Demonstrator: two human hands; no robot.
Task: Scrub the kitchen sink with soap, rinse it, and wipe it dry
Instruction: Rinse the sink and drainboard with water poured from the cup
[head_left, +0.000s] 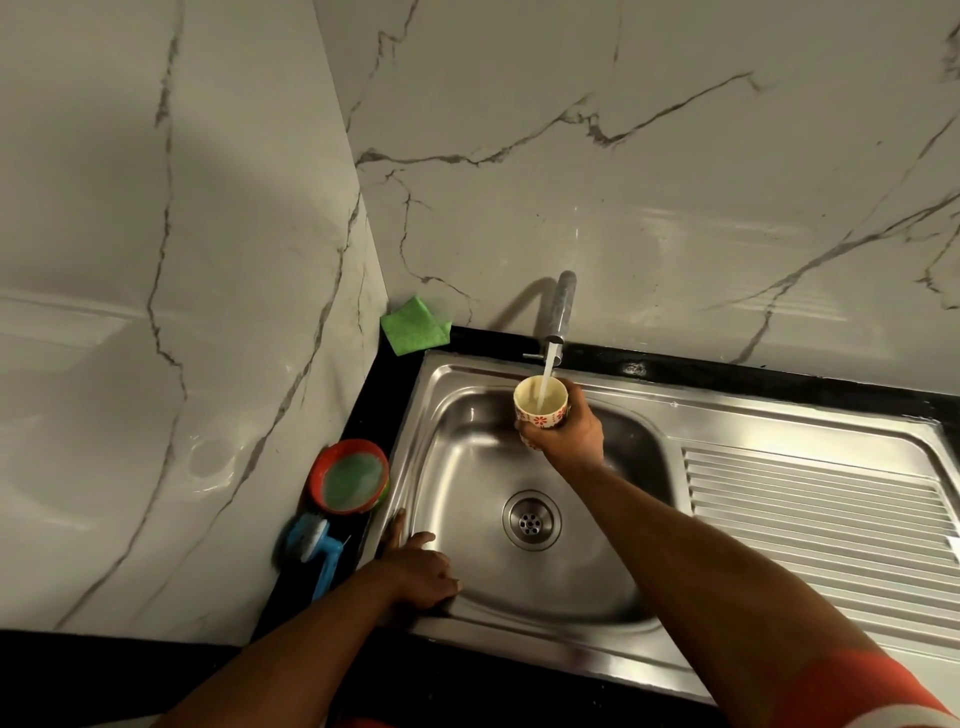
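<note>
Nearest, an orange sleeve (857, 686) covers the right upper arm, and both bare forearms reach forward over the black bench (441, 680). The left hand (418, 571) rests on the near left corner of the steel sink (457, 483), its fingers laid loosely on the rim and holding nothing. Just left of it on the bench lies a blue scrub brush (317, 551), and a little farther back stands a round red tub (350, 475) with pale green soap inside, just beside the sink's left edge. The drain (531, 521) sits in the middle of the basin, and a ridged draining board (815, 504) spreads out to the right. Farther in, the right hand (569, 434) is wrapped around a small cream cup (540, 402) with red flowers, holding it upright over the back of the basin. A stream of water (546, 382) runs from the tap (561, 312) straight into the cup. In the far left corner, a folded green cloth (414, 326) lies on the bench against the white marble wall (675, 156).
</note>
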